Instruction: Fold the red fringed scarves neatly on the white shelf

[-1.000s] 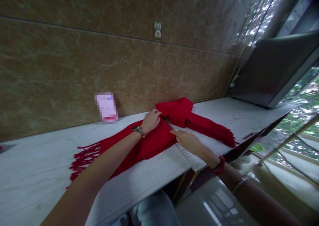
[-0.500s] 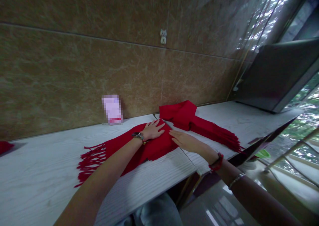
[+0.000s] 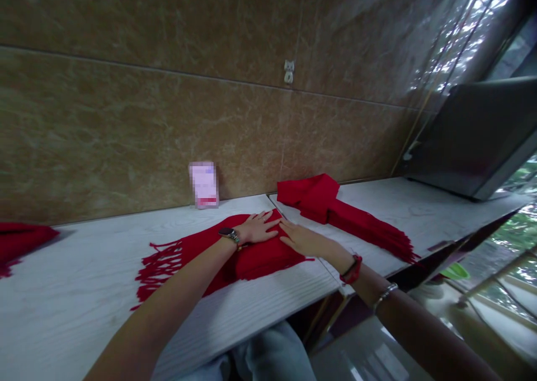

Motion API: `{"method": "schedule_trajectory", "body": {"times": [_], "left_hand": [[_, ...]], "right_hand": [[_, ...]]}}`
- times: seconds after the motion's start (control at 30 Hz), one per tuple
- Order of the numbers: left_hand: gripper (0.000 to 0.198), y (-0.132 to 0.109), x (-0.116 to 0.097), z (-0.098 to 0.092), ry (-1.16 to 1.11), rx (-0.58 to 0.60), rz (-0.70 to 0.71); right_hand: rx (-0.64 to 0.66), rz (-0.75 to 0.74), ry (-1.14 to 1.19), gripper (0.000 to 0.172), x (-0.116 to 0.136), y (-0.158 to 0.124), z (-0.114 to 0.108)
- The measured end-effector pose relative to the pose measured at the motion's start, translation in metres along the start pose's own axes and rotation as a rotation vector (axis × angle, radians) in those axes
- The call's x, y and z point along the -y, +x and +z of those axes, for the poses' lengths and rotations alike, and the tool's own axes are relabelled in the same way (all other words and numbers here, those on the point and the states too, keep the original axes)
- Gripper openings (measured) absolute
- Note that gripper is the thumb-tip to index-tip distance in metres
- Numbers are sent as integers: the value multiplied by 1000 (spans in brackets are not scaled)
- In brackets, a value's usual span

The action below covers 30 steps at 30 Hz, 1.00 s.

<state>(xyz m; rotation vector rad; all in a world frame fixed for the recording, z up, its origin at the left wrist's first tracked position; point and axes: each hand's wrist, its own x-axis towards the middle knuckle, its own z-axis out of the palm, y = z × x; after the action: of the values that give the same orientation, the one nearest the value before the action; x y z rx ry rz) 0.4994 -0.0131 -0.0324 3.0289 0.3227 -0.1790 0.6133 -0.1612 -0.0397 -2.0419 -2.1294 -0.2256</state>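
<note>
A red fringed scarf lies folded over on the white wood-grain tabletop, its tassels pointing left. Flat on top of it rests my left hand, fingers spread, with a watch at the wrist. My right hand, wearing a red band, lies on the scarf's right end with its fingers stretched out, fingertips close to those of my left hand. Part of the scarf is hidden under my hands and left forearm. Behind and to the right, a second red scarf is folded with one fringed end trailing right.
More red cloth lies at the far left of the table. A blurred pinkish card leans on the tiled wall. At the right end stands a large dark grey box-shaped object, with a green item below near the floor.
My right hand has slid left over the scarf, closer to my left hand. The view has turned slightly left, so more of the red cloth at the far left shows.
</note>
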Motion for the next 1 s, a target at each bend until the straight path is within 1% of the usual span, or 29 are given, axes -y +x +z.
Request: {"method": "schedule_trajectory", "body": {"times": [0.07, 0.13, 0.2, 0.27, 0.37, 0.4, 0.43, 0.5, 0.57, 0.63, 0.67, 0.73, 0.8, 0.87, 1.0], "left_hand": [[58, -15, 8, 0, -13, -5, 8], [57, -27, 14, 1, -18, -56, 3], [54, -34, 17, 3, -14, -122, -35], [54, -35, 18, 5, -14, -149, -77], [55, -32, 18, 6, -31, -117, -99], [55, -30, 18, 5, -37, -101, -96], [55, -29, 18, 4, -42, -89, -91], [54, -26, 20, -2, -48, -81, -71], [51, -23, 22, -9, -37, -119, -54], [50, -20, 25, -14, -15, -179, -32], [50, -18, 27, -15, -9, -184, -10], [50, -15, 29, -13, -17, -142, 36], [49, -12, 31, -9, -45, -79, 50], [48, -11, 31, -4, -70, -69, 23], [48, -12, 30, -3, -96, -73, 3]], "right_hand": [[49, 18, 0, 50, 15, -4, 7], [67, 48, -16, 52, 28, -10, 10], [97, 74, -28, 53, 37, -16, 9], [146, 87, -26, 54, 40, -19, 4], [238, 139, -8, 56, 39, -15, -10], [250, 159, -3, 57, 38, -12, -15], [244, 173, -2, 58, 38, -7, -20], [176, 178, -16, 58, 41, 3, -25], [93, 163, -35, 56, 48, 12, -22], [50, 148, -52, 55, 56, 17, -11], [37, 137, -64, 55, 59, 17, -3], [-1, 114, -94, 55, 62, 14, 11], [-48, 99, -117, 54, 63, 8, 20], [-55, 106, -125, 53, 62, 2, 21], [3, 132, -148, 52, 63, -8, 16]]}}
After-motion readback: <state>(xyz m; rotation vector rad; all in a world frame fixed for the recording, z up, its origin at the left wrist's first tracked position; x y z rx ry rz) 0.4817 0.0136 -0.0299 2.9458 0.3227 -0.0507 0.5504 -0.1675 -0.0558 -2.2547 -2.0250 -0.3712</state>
